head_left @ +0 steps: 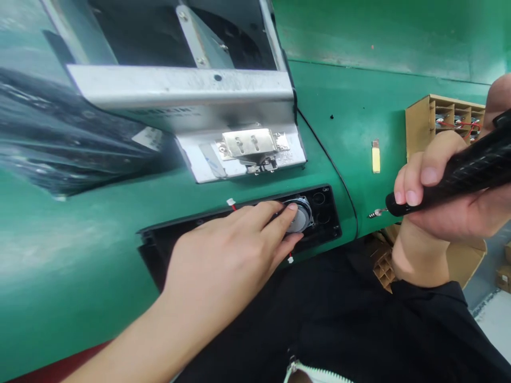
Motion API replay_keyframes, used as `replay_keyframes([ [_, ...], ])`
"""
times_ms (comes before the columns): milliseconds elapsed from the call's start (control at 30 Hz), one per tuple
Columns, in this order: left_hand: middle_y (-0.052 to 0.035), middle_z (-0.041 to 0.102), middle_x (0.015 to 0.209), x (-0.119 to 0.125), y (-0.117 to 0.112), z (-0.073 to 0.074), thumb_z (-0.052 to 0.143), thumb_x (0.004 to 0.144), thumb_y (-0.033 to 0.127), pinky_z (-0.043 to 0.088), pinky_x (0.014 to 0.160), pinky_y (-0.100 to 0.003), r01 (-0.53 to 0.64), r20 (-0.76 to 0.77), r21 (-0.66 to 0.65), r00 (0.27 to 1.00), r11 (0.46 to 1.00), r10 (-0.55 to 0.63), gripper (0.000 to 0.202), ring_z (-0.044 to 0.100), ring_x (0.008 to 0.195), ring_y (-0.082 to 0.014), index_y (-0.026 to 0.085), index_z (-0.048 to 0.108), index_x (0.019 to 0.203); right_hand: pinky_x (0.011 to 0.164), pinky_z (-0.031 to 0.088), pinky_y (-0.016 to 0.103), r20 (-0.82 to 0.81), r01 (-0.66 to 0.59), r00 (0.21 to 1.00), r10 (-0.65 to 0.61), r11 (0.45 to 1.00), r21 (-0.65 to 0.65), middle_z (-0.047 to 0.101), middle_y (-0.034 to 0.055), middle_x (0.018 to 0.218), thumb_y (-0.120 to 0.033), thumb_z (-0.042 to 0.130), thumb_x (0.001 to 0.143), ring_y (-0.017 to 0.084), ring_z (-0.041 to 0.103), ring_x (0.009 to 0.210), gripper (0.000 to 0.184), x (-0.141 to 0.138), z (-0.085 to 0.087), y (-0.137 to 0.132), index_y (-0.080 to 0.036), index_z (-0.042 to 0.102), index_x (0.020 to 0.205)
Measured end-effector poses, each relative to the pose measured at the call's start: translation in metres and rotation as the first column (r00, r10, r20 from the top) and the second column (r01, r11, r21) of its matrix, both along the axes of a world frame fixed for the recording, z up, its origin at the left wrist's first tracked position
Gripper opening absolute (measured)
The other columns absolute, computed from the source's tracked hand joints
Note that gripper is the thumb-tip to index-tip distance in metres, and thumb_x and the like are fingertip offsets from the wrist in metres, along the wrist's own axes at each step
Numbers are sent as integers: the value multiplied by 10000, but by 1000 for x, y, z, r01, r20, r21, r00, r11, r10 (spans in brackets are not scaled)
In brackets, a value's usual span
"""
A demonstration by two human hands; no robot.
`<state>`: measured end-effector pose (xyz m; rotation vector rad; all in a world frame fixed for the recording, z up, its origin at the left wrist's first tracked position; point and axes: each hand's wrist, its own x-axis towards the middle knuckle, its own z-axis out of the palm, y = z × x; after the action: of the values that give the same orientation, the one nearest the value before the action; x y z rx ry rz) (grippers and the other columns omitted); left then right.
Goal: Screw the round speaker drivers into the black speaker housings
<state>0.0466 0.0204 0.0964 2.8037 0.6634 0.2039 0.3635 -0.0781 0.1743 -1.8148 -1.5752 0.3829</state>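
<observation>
My left hand (235, 239) reaches over a long black plastic housing (328, 213), with its fingers on a round speaker (300, 219) lying in it. Thumb and fingers sit around the speaker and press on its face. Two white connectors (231, 202) stick out on either side of the housing. Over on the right, my right hand (447, 186) is wrapped around a black electric screwdriver (459, 173). Its bit points left, and a small dark screw (374, 214) appears to be on the tip, apart from the housing.
A metal machine (179, 90) with a silver bracket stands behind the housing. Black plastic wrapping (72, 133) lies at left. A black cable (331, 159), a small yellow-handled piece (376, 158) and a divided cardboard box (417, 125) of wired parts are at right on the green table.
</observation>
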Motion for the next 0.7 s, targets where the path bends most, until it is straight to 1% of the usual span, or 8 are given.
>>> replay_keyframes([
  [100,-140,924,1271,2,-2,-6,621,1242,310,684,779,-421,22,40,-1,999,1000,-22,307,885,976,-293,199,862,1397,435,545,439,-133,265,961,-242,941,208,743,168,1209,-889,-102,1044,201,553,520,1016,-30,-8,21,-421,246,1875],
  [233,-144,920,1264,6,-5,-13,728,1177,298,664,791,-425,36,54,-43,998,998,-34,305,863,992,-309,179,848,1431,437,519,446,-177,226,966,-188,947,228,550,7,737,-820,-189,1026,251,463,437,1035,-63,-1,58,-351,131,1892],
  [300,-118,921,1223,8,-5,-16,758,1154,295,639,776,-416,34,45,-78,999,996,-30,311,857,993,-309,193,844,1435,445,523,452,-143,203,973,-179,963,179,527,-11,697,-869,-53,1060,257,453,432,1024,-72,13,73,-335,132,1914],
  [367,-93,917,1182,11,-3,-17,765,1141,291,614,773,-406,27,44,-121,999,992,-22,298,853,989,-304,214,843,1418,496,578,475,-23,166,986,-165,985,50,602,23,750,-941,246,1071,269,523,485,1048,-80,27,83,-354,205,1938],
  [433,-81,910,1153,12,0,-17,775,1126,287,582,762,-398,23,50,-156,999,988,-16,246,850,977,-299,221,848,1352,549,622,495,161,86,985,-70,992,-91,698,70,846,-945,558,1009,289,606,561,1092,-86,36,88,-406,326,1930],
  [500,-73,900,1127,14,2,-17,785,1114,282,546,747,-392,27,46,-173,999,985,-20,181,845,964,-295,222,844,1275,588,649,500,283,2,957,58,978,-210,760,96,930,-896,746,947,299,663,621,1099,-92,39,90,-442,432,1898],
  [600,-57,875,1053,16,4,-15,804,1106,287,502,731,-394,46,25,-176,999,983,-42,129,830,936,-293,220,828,1213,576,654,467,276,-38,956,99,975,-220,718,61,859,-804,836,949,267,634,585,1025,-99,37,92,-430,522,1850],
  [700,-53,882,1086,19,3,-13,843,1093,288,479,732,-402,42,-6,-159,999,986,-44,154,827,946,-283,219,832,1230,581,668,463,192,4,981,16,995,-100,646,12,762,-747,780,1027,258,596,538,931,-107,32,98,-399,502,1845],
])
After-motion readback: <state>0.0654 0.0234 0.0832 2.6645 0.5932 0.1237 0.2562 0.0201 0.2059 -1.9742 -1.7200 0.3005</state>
